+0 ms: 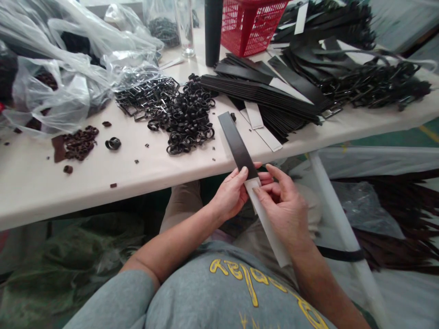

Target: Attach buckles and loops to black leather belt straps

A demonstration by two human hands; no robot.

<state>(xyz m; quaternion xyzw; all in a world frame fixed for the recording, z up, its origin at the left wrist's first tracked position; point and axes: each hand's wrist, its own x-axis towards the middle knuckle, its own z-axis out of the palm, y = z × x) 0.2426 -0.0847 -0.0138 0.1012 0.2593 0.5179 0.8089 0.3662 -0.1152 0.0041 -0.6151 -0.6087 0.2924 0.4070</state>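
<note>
A flat black strap (236, 139) slants from the table edge down toward my lap. My left hand (232, 194) grips its lower part, thumb on top. Directly below the black part runs a white strip (269, 228), its lower end reaching toward my shirt. My right hand (286, 205) pinches this white strip near its top, thumb over it, with the index finger raised. Whether the white strip wraps around the strap or lies against it, I cannot tell. Past the strap's far end lies a pile of small black loops (192, 114).
Metal buckles (147, 93) spill beside the loops, near clear plastic bags (65, 87). Brown loops (82, 144) lie at left. Stacked black straps (260, 91), a red basket (252, 27), a black cylinder (212, 34) and a glass (185, 27) stand behind. Brown straps (394, 228) lie lower right.
</note>
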